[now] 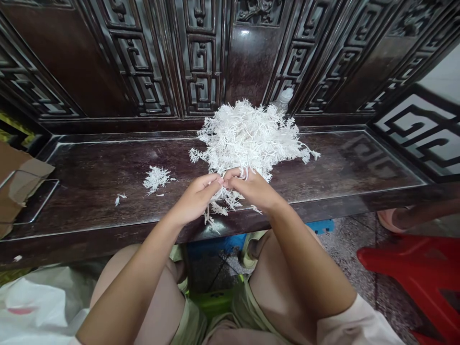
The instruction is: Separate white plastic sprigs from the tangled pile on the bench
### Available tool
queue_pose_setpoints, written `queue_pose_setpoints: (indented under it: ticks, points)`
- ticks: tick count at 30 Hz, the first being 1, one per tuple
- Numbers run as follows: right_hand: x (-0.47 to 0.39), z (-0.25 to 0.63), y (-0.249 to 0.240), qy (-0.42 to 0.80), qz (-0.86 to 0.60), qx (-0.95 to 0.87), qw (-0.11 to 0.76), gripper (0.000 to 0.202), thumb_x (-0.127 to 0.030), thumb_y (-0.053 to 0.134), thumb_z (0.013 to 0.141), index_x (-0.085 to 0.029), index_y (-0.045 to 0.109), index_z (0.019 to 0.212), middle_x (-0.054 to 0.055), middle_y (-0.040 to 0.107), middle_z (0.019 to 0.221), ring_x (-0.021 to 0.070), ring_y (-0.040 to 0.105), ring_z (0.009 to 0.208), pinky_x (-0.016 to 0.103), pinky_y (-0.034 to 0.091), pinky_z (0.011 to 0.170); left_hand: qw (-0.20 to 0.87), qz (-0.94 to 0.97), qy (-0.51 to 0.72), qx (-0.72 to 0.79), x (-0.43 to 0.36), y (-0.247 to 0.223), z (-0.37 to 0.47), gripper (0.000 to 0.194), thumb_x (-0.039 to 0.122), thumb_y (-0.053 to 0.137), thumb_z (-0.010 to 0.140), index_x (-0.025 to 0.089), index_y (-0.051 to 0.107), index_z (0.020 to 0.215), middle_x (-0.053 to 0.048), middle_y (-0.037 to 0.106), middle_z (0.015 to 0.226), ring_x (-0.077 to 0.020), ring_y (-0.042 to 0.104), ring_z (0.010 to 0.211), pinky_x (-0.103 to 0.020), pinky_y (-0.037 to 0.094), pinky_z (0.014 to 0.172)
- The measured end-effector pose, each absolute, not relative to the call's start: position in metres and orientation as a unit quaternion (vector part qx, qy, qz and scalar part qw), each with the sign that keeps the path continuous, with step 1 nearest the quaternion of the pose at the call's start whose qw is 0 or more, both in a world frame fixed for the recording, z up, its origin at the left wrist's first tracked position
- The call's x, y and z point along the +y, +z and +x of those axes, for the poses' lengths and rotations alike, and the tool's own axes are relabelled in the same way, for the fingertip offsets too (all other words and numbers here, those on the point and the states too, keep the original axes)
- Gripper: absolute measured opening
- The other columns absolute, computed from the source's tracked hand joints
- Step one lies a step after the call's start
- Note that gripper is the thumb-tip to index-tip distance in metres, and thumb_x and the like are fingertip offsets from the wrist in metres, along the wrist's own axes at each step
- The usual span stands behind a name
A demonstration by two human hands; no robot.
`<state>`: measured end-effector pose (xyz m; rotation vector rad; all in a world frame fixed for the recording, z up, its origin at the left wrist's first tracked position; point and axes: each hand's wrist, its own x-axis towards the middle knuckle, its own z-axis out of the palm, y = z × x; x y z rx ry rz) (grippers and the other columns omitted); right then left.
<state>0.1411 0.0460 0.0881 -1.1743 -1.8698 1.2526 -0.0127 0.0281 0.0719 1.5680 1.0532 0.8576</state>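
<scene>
A large heap of white branching sprigs (251, 134) lies on the dark wooden bench. At its near edge, my left hand (199, 194) pinches part of a white sprig (226, 194) between thumb and forefinger. My right hand (251, 187) meets it fingertip to fingertip, closed on the same sprig, with a white stem looped over its fingers. The sprig's leafy ends hang below both hands, over the bench's front edge. Left of the hands sits a small pile of white pieces (156, 179).
A clear bottle (284, 99) stands behind the heap. Cardboard (21, 177) and a wire frame (45, 201) are at the far left. A white bag (39, 302) lies below them. At the right are a red stool (413, 263) and another person's foot (391, 219).
</scene>
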Motion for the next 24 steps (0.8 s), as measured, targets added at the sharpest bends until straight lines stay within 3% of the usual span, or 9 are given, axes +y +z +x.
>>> queue_pose_setpoints:
  ticks: [6,12,15,19,21,24]
  points:
    - [0.046,0.138,0.075,0.371,-0.477,-0.755,0.253,0.02,-0.029,0.045,0.075,-0.015,0.059,0.069,-0.001,0.052,0.059,0.0092,0.042,0.057,0.023,0.029,0.056,0.415,0.712,0.271,0.498,0.034,0.065,-0.022,0.03,0.045,0.038,0.082,0.018,0.044,0.069,0.003,0.04,0.06,-0.0111,0.038,0.058,-0.022,0.027,0.055]
    - [0.048,0.138,0.07,0.29,-0.486,-0.801,0.196,0.022,-0.024,0.041,0.078,-0.016,0.061,0.073,0.001,0.055,0.063,0.0098,0.041,0.057,0.025,0.025,0.056,0.289,0.76,0.205,0.545,0.036,0.058,-0.022,0.032,0.04,0.035,0.085,0.025,0.049,0.109,-0.002,0.058,0.072,-0.0168,0.05,0.063,-0.025,0.03,0.058]
    - [0.048,0.136,0.071,0.275,-0.501,-0.798,0.19,0.021,-0.024,0.042,0.077,-0.016,0.061,0.071,0.001,0.053,0.059,0.0099,0.039,0.055,0.025,0.024,0.055,0.227,0.787,0.185,0.543,0.035,0.058,-0.017,0.027,0.033,0.034,0.086,0.022,0.055,0.098,-0.005,0.063,0.079,-0.0198,0.053,0.07,-0.027,0.031,0.063]
    - [0.047,0.133,0.07,0.292,-0.501,-0.788,0.206,0.02,-0.025,0.043,0.075,-0.015,0.059,0.069,-0.001,0.05,0.056,0.0088,0.037,0.052,0.024,0.023,0.053,0.159,0.797,0.191,0.551,0.033,0.059,-0.014,0.021,0.023,0.034,0.084,0.019,0.055,0.083,-0.005,0.059,0.068,-0.019,0.049,0.064,-0.029,0.029,0.065]
    - [0.046,0.132,0.07,0.313,-0.497,-0.778,0.226,0.019,-0.025,0.043,0.074,-0.015,0.058,0.066,-0.002,0.048,0.055,0.0081,0.036,0.052,0.023,0.024,0.053,0.186,0.778,0.22,0.558,0.033,0.059,-0.014,0.018,0.022,0.035,0.082,0.019,0.052,0.077,-0.002,0.053,0.062,-0.0169,0.045,0.06,-0.028,0.028,0.062]
    - [0.045,0.133,0.073,0.354,-0.482,-0.758,0.258,0.018,-0.025,0.044,0.073,-0.015,0.055,0.063,-0.003,0.044,0.053,0.0076,0.037,0.052,0.022,0.025,0.053,0.331,0.726,0.292,0.527,0.034,0.059,-0.017,0.016,0.026,0.039,0.081,0.018,0.047,0.069,0.002,0.043,0.058,-0.013,0.038,0.056,-0.025,0.026,0.057]
